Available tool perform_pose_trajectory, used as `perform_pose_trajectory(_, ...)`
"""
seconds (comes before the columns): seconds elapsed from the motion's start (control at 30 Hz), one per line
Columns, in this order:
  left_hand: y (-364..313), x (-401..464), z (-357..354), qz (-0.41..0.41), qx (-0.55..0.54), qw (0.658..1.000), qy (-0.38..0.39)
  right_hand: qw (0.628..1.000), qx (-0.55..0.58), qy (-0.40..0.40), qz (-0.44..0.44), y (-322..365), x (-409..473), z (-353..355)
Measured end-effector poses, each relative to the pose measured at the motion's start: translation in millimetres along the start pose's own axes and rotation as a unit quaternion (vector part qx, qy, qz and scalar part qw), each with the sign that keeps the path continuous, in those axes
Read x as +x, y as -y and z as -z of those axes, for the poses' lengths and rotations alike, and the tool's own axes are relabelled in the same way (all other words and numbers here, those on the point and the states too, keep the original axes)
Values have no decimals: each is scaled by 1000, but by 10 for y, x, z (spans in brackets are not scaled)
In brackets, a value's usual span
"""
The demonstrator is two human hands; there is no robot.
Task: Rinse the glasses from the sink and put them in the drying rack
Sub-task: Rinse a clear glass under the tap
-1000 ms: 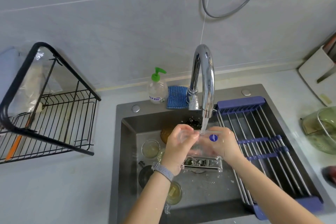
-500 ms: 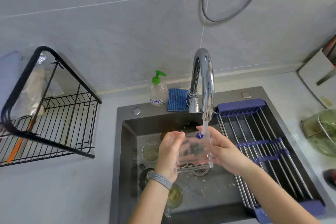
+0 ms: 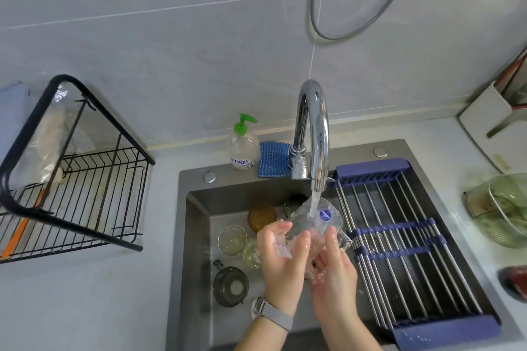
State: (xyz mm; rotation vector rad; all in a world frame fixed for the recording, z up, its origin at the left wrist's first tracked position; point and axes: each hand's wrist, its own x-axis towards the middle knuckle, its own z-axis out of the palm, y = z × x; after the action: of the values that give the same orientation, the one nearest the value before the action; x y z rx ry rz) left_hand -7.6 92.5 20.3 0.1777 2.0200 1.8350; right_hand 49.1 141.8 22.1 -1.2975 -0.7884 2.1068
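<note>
A clear glass (image 3: pixel 316 222) with a round blue sticker sits tilted under the running tap (image 3: pixel 313 134), water falling onto it. My left hand (image 3: pixel 282 259) grips it from the left, thumb and fingers curled round its side. My right hand (image 3: pixel 333 268) holds it from below and the right. More glasses lie in the sink (image 3: pixel 194 236): an amber one (image 3: pixel 261 216), a clear one (image 3: pixel 232 239), a small pale one (image 3: pixel 251 253) and a dark one (image 3: pixel 293 202). The black wire drying rack (image 3: pixel 85 188) stands on the counter at the left.
A blue-framed roll-up rack (image 3: pixel 399 236) spans the sink's right half. A dark strainer (image 3: pixel 230 285) lies in the basin. A soap bottle (image 3: pixel 242 145) and a blue sponge (image 3: pixel 273 159) sit behind the sink. A green glass bowl (image 3: pixel 502 208) stands at right.
The glass has been turned between my hands, its stickered end now pointing up and away under the stream. Both hands have dropped lower on it, nearer to me.
</note>
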Motion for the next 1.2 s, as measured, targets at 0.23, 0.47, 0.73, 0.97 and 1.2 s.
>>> perform_pose_trajectory(0.23,-117,274,72,86,127,973,175,981,-158,44,101,278,161,108)
perform_pose_trajectory(0.47,-366,270,-147,53,173,980,82,965,-221,94,106,472,276,-13)
perform_pose_trajectory(0.73,-293,391,-161,123,121,980,99,955,-263,108,84,444,214,35)
perform_pose_trajectory(0.97,-90,426,-29,282,-6,947,156,963,-225,137,58,551,159,20)
perform_pose_trajectory(1.2,-227,193,53,155,28,950,270,973,-219,23,74,433,268,157)
